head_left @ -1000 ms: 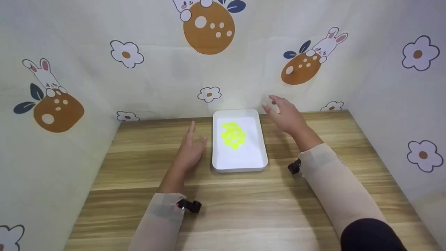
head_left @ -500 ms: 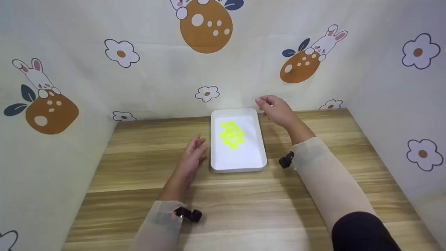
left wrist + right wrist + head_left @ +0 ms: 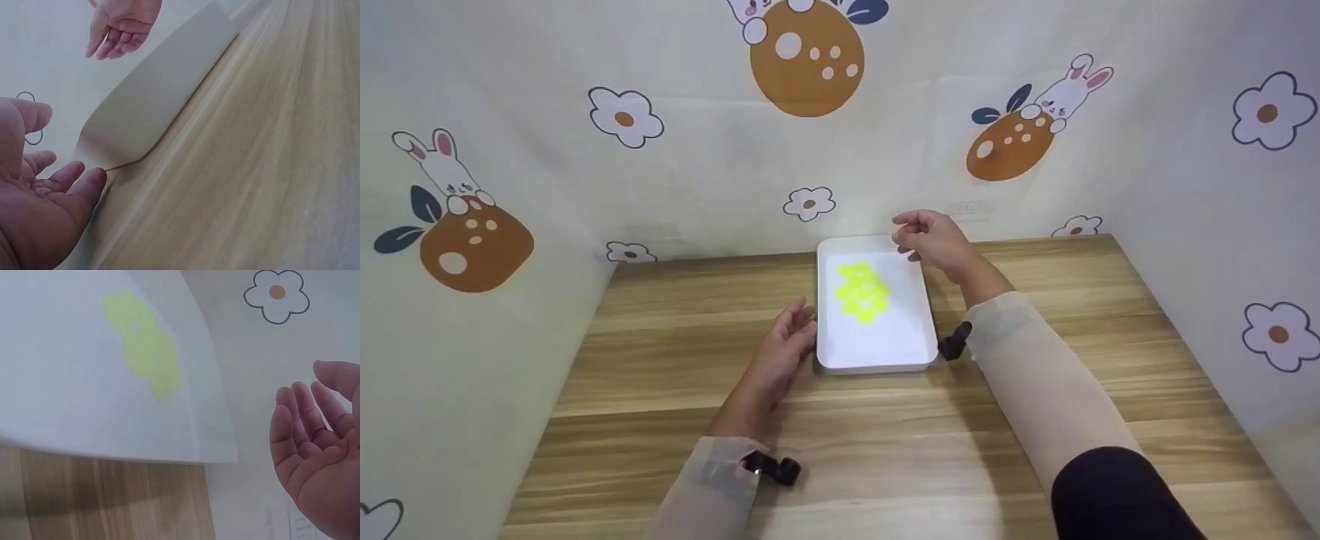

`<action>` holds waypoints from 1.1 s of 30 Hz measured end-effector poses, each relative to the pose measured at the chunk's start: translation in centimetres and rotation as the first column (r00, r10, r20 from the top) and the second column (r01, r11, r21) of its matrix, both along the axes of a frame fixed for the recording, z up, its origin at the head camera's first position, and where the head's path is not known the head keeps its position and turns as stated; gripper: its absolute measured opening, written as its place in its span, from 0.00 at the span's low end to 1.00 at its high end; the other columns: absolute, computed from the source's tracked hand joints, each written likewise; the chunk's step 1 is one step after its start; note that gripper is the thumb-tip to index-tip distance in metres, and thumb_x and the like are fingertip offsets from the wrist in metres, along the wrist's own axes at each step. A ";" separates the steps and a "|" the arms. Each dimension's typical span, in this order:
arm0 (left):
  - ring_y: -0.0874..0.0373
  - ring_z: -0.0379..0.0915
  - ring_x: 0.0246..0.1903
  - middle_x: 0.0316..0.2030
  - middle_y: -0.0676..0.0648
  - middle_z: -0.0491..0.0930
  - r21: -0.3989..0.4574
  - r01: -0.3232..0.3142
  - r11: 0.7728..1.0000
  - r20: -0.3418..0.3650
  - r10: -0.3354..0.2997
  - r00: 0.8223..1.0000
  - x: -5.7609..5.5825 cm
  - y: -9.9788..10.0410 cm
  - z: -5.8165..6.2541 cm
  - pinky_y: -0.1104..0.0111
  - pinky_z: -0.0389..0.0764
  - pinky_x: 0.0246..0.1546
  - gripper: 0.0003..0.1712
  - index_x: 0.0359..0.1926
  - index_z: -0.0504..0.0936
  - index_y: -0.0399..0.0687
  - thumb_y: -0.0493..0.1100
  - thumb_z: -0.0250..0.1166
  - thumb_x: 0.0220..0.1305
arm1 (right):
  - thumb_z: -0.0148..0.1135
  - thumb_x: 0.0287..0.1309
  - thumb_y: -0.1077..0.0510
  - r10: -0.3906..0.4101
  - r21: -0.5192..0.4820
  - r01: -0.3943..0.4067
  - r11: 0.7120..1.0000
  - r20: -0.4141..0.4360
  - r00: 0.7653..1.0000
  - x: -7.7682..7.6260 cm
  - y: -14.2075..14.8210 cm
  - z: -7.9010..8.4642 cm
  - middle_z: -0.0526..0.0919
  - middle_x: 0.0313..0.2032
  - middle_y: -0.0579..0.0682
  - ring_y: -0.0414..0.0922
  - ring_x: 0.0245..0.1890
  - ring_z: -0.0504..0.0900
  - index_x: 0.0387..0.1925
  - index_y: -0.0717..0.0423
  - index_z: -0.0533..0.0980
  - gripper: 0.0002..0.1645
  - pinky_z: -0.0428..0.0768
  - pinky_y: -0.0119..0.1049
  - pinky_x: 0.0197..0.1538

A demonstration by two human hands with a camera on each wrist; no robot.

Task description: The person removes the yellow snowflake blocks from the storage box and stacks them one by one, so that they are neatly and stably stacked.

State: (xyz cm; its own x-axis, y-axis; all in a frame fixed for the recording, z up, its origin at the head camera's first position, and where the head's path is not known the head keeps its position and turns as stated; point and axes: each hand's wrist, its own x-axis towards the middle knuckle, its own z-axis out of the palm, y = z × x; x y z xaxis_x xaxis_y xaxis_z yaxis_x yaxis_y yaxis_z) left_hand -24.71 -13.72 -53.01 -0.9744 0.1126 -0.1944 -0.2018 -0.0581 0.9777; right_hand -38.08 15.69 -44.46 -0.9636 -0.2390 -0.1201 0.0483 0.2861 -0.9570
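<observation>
A white rectangular tray (image 3: 877, 349) lies on the table, with a cluster of flat, bright yellow, flower-like shapes (image 3: 861, 294) inside. Loosely bent fingers of my left hand (image 3: 784, 352) are right at the tray's left side; the left wrist view shows them beside the tray's outer wall (image 3: 152, 90), palm turned up. My right hand (image 3: 937, 244) hovers by the far right corner and overlaps the rim in the head view. Its fingers are relaxed and curved, with nothing between them, as the right wrist view of that hand (image 3: 323, 444) shows.
The wood-grain table (image 3: 870, 450) reaches back to a pale curtain (image 3: 720, 150) printed with rabbits, oranges and flowers, which also closes off both sides. Small black cameras sit on both wrists, the right one (image 3: 955, 341) close to the tray's right edge.
My right hand has moved left, from beside the tray to over its far right corner. My left hand has drawn back slightly, bent its straight fingers and come closer to the tray's left side.
</observation>
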 end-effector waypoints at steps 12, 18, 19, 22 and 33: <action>0.42 0.58 0.82 0.82 0.37 0.62 -0.092 0.031 0.995 -0.031 -0.033 0.999 0.1 0.2 -0.8 0.50 0.64 0.83 0.37 0.84 0.57 0.42 0.35 0.58 0.80 | 0.66 0.74 0.56 -0.035 -0.101 0.047 0.994 0.114 0.993 -1.7 -1.8 -2.0 0.84 0.51 0.54 0.61 0.62 0.83 0.69 0.57 0.76 0.26 0.89 0.37 0.58; 0.39 0.62 0.80 0.80 0.35 0.65 -0.123 0.046 0.991 -0.070 -0.055 0.996 0.1 0.1 -0.8 0.48 0.65 0.82 0.36 0.82 0.59 0.38 0.33 0.58 0.79 | 0.67 0.73 0.59 -0.059 -0.151 0.081 0.985 0.144 0.988 -2.3 -2.6 -2.8 0.85 0.50 0.55 0.63 0.63 0.83 0.68 0.58 0.77 0.25 0.90 0.36 0.57; 0.40 0.63 0.79 0.79 0.35 0.65 -0.129 0.043 0.991 -0.073 -0.053 0.996 0.1 0.1 -0.8 0.49 0.66 0.82 0.36 0.82 0.60 0.38 0.33 0.58 0.78 | 0.67 0.73 0.59 -0.060 -0.147 0.082 0.986 0.150 0.987 -2.4 -2.7 -2.9 0.85 0.51 0.55 0.63 0.63 0.82 0.68 0.57 0.77 0.25 0.90 0.36 0.57; 0.38 0.65 0.78 0.78 0.34 0.66 -0.138 0.044 0.989 -0.089 -0.057 0.994 0.0 0.1 -0.8 0.47 0.67 0.81 0.35 0.81 0.61 0.36 0.33 0.58 0.78 | 0.67 0.73 0.57 -0.060 -0.107 0.080 0.991 0.179 0.982 -2.5 -2.9 -3.4 0.84 0.52 0.54 0.60 0.62 0.83 0.68 0.55 0.77 0.25 0.89 0.37 0.60; 0.43 0.69 0.76 0.77 0.39 0.70 -0.157 0.034 0.987 -0.034 -0.040 0.999 0.1 0.0 -0.5 0.50 0.71 0.79 0.32 0.80 0.67 0.43 0.35 0.59 0.79 | 0.71 0.68 0.62 -0.030 0.052 0.024 0.998 0.124 0.992 -2.4 -3.6 -4.8 0.83 0.46 0.51 0.47 0.46 0.83 0.65 0.59 0.78 0.25 0.87 0.37 0.56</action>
State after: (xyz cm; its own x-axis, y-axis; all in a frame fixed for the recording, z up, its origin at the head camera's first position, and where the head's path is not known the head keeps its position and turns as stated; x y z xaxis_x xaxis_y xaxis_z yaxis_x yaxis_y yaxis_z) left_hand -24.64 -13.72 -53.51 -0.9770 0.1201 -0.1762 -0.1643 0.1032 0.9810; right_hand -40.50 12.05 -49.29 -0.9463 -0.2037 -0.2510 0.1748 0.3304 -0.9275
